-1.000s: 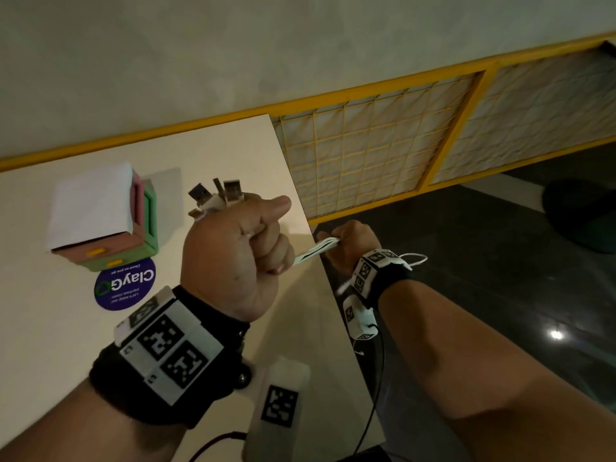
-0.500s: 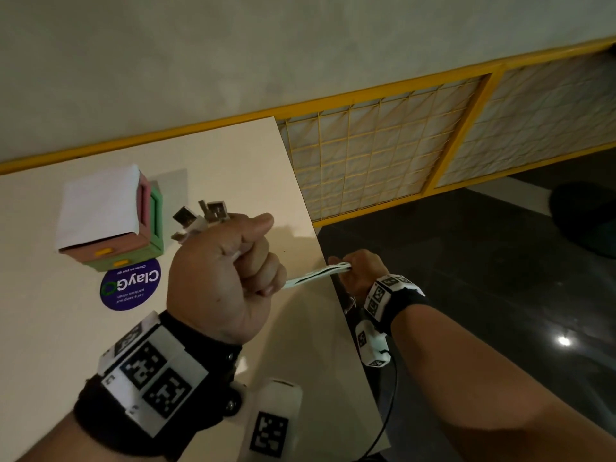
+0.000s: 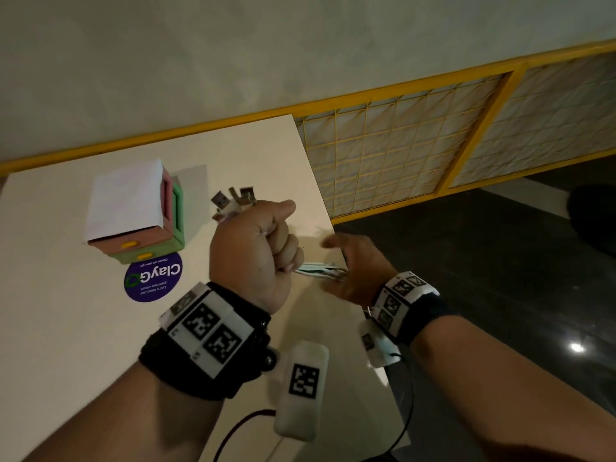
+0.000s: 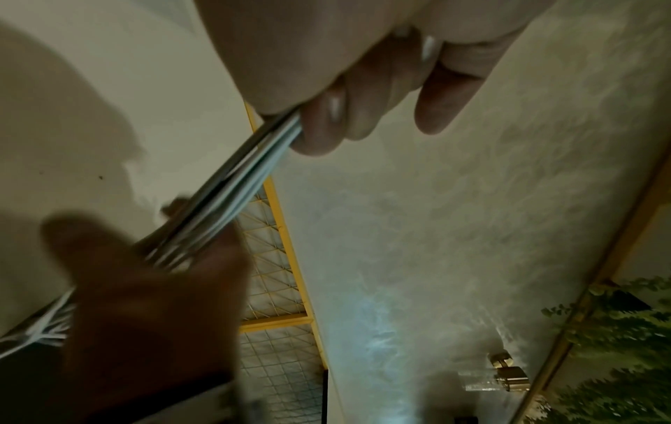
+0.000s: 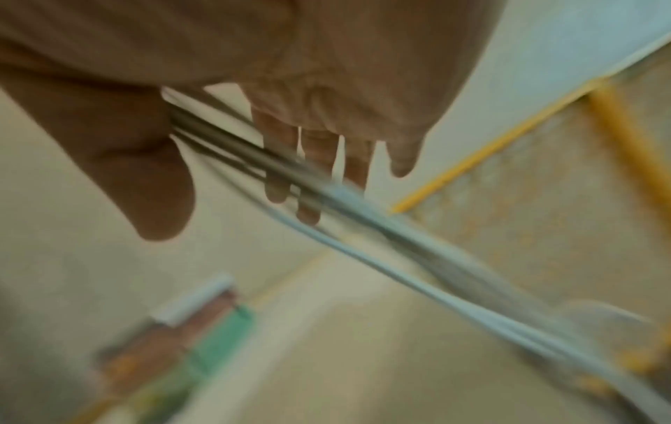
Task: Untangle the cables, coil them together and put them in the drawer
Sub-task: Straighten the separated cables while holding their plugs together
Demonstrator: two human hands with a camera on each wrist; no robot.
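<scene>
Biggest risk here is the loose tails: the left hand (image 3: 256,251) is fisted tight around the cables (image 3: 316,271), plugs (image 3: 233,201) poking out the top, but the right hand (image 3: 353,271) has its fingers (image 5: 312,172) spread straight with the strands just running across the palm, not gripped. So the far ends hang off the table (image 3: 66,345) edge and could slide, snag on that edge, or re-twist before any coil gets started (the right-side view is blurry, so I can't tell how tangled they are). The little drawer box (image 3: 133,215) sits well to the left beside a purple sticker (image 3: 153,278), both drawers look closed, and neither hand is free to pull one open.
</scene>
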